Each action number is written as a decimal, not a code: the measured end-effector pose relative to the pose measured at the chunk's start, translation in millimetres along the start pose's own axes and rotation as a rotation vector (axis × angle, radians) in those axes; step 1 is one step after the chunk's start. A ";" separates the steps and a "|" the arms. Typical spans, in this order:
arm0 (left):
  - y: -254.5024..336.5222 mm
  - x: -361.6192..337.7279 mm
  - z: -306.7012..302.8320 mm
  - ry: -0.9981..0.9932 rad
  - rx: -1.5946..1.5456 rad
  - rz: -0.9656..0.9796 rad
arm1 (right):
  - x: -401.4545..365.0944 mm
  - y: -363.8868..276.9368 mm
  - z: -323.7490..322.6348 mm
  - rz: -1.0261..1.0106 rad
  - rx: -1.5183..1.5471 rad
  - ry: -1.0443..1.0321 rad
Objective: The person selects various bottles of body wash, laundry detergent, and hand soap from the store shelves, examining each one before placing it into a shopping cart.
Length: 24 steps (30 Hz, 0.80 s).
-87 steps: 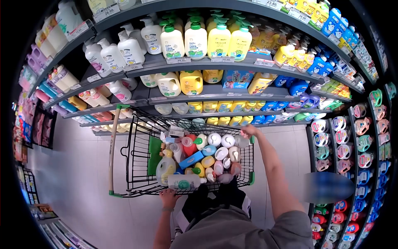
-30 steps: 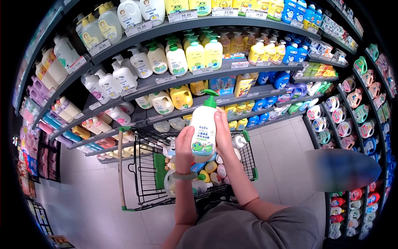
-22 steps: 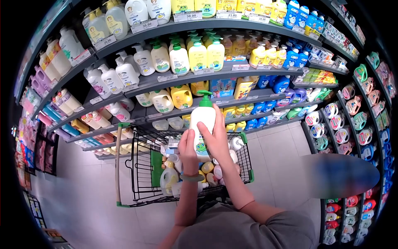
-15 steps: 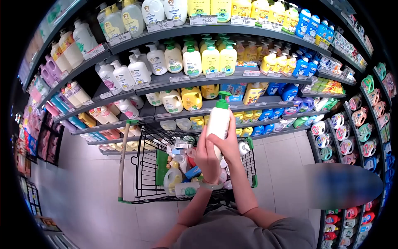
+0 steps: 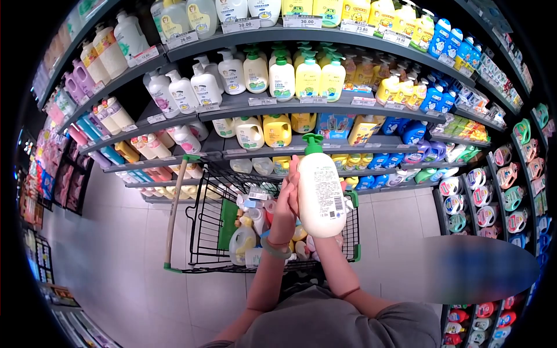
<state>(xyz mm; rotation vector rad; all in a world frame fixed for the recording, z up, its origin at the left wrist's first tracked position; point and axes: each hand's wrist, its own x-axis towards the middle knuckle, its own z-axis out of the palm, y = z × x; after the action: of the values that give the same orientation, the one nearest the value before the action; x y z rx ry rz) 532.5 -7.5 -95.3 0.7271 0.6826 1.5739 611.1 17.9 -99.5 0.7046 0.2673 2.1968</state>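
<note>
Right, L hand (image 5: pixel 284 204) is up at chest height w/ its fingers (image 5: pixel 292 174) stretched up along the left side of a white bottle (image 5: pixel 321 194), pressed to it and holding it upright. The green pump (image 5: pixel 313 142) sits just above the fingertips. The back label w/ barcode (image 5: pixel 338 204) faces the camera, on the far side from the fingers. A green wristband (image 5: pixel 274 247) is on the L wrist, below the fingers. R hand is hidden behind the bottle. Only the R forearm (image 5: pixel 333 267) shows, coming up under the bottle's base, so can't tell how the R fingers sit. Below and behind the fingers is a black cart (image 5: pixel 200 232) w/ more bottles and jugs inside. Beyond the fingers, past the cart, are shelves (image 5: pixel 290 100) of pump bottles, approx. level w/ the pump and higher. Pale floor tiles (image 5: pixel 116 243) are well to the left of the fingers.
</note>
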 end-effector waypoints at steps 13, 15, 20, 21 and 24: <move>5.8 -9.9 -8.2 0.136 -0.060 -0.124 | 0.8 0.3 -4.7 0.073 -0.172 -0.004; 3.0 -12.1 -13.5 0.001 0.008 0.012 | 0.2 3.3 -1.3 0.014 -0.184 0.095; -4.0 -1.1 -22.0 0.039 -0.217 -0.137 | 1.3 -5.8 -11.3 0.059 -0.232 0.026; -11.0 0.2 -32.8 0.038 -0.214 -0.141 | 1.4 -7.2 -9.6 0.047 -0.343 0.037; -4.3 -2.3 -20.2 0.060 -0.145 -0.072 | -0.8 -13.6 -10.0 0.019 -0.563 0.061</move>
<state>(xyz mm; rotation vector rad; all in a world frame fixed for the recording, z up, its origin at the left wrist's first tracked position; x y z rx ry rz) 519.7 -9.8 -111.6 0.5440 0.6247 1.5666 614.4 26.7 -113.6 0.3256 -0.3221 2.1638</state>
